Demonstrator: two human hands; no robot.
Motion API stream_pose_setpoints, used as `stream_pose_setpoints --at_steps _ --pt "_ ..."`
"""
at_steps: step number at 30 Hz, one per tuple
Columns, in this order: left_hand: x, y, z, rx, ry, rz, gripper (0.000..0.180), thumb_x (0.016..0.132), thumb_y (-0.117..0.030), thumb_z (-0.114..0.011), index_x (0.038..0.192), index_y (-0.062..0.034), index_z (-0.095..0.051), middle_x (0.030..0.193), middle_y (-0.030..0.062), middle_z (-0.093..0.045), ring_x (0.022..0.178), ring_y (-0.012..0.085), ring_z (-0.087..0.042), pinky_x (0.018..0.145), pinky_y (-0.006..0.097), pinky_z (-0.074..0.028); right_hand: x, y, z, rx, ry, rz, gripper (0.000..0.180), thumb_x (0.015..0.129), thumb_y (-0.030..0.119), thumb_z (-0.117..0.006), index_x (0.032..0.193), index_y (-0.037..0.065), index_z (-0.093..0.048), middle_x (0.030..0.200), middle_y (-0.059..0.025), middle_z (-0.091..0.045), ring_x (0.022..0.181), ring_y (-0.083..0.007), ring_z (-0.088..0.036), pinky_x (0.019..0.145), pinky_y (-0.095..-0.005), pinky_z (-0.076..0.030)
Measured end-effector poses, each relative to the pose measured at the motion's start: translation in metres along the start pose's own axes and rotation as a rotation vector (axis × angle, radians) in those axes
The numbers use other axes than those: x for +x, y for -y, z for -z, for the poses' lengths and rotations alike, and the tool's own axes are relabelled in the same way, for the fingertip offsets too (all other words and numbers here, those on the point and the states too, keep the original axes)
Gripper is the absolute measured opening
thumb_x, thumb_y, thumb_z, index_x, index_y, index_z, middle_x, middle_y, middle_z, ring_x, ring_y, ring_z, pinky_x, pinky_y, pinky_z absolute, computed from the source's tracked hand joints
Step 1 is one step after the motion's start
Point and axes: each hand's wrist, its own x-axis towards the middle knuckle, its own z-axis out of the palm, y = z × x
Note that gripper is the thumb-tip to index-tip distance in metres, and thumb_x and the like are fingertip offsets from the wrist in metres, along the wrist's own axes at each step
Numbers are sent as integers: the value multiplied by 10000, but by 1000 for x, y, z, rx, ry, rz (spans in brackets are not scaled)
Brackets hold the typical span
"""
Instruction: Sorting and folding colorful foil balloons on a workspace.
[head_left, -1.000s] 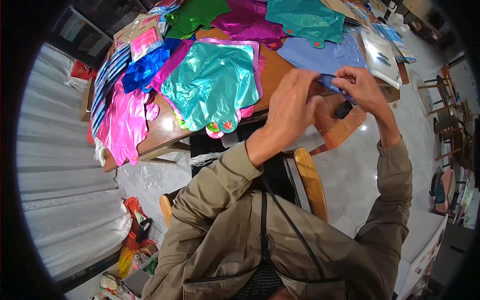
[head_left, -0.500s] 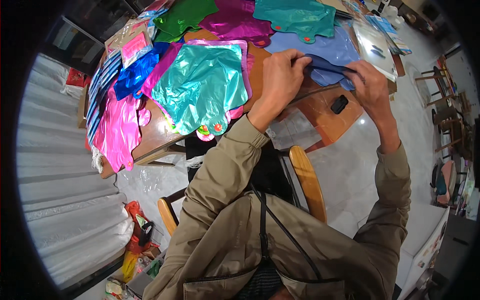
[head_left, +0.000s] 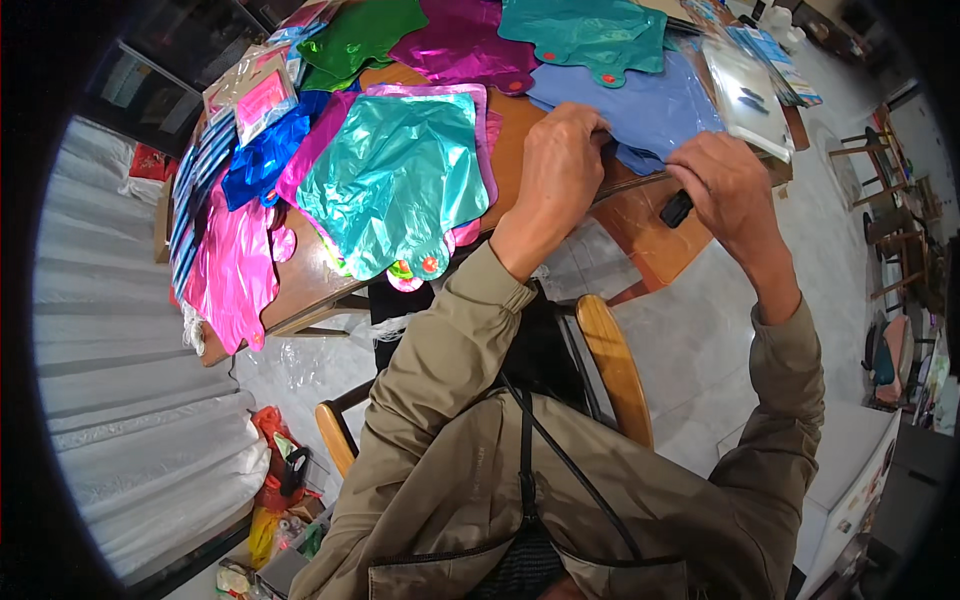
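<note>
Just right of the frame's upper middle, the left hand [head_left: 562,160] and the right hand [head_left: 728,185] both pinch the near edge of a flat blue foil balloon [head_left: 645,105] lying on the wooden table [head_left: 510,160]. A teal foil balloon [head_left: 395,185] lies to the left.

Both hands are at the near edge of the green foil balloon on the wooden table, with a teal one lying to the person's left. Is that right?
Not quite. The head view shows the left hand and right hand at the edge of a blue foil balloon, not a green one. The wooden table and teal balloon to the left are right.
</note>
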Motion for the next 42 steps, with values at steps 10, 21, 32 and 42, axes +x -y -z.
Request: stream_pose_setpoints --at_steps 10,21,32,42 --pt "-7 -7 5 103 98 -71 113 833 -52 -753 930 -19 -802 1120 103 -750 919 313 -689 812 394 -556 7 -16 1 486 316 -408 74 878 49 -716 901 16 -654 885 -46 -643 737 -207 -536 683 -310 -432" --pt "-4 -4 3 120 93 -71 108 860 -103 -765 923 -34 -821 1073 94 -758 896 309 -680 784 385 -551 7 -21 8 128 206 -190 136 898 62 -699 1026 24 -678 949 -60 -652 757 -216 -540 685 -327 -432" --pt "-4 -3 3 51 53 -19 104 829 -82 -778 912 -20 -787 1076 94 -761 880 314 -676 776 392 -544 42 -5 -18 290 200 -297 138 842 98 -771 915 5 -701 759 -32 -622 648 -200 -508 624 -323 -432" --pt "-8 3 0 36 34 12 150 791 -25 -784 939 -21 -768 1072 100 -752 863 316 -673 771 399 -540 54 -25 -23 686 442 -556 115 847 106 -773 873 23 -697 714 17 -556 647 -74 -443 549 -236 -345"
